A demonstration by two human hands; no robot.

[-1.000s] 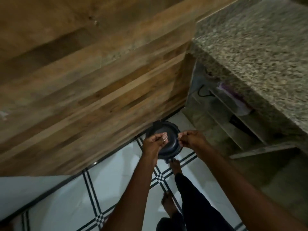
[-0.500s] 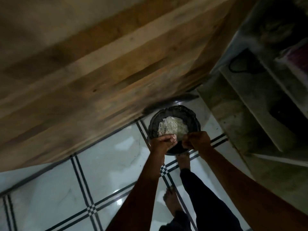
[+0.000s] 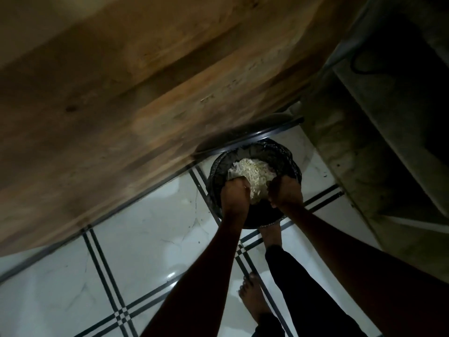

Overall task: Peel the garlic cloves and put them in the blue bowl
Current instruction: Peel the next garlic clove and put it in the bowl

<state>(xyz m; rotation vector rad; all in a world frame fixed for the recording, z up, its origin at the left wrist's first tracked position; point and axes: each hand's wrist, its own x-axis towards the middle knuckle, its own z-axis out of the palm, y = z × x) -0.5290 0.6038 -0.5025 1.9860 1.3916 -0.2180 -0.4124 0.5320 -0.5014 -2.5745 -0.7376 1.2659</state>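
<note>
I look straight down in dim light at a round dark bin (image 3: 289,156) lined with a black bag, standing on the floor. A heap of pale garlic peels (image 3: 255,171) lies between my hands over the bin's mouth. My left hand (image 3: 235,192) and my right hand (image 3: 285,190) are both curled at the near side of the heap. Each seems to grip an edge of something thin that carries the peels; the thing itself is barely visible. No garlic clove or blue bowl is in view.
A wooden cabinet side (image 3: 145,105) fills the upper left, right behind the bin. A stone shelf unit (image 3: 388,142) stands at the right. The white floor tiles (image 3: 133,251) have dark lines. My bare feet (image 3: 252,297) stand just before the bin.
The view has dropped and closed in on the bin. A second ago the bin showed a dark top; since then the peel heap has appeared, and my hands have sunk to its rim.
</note>
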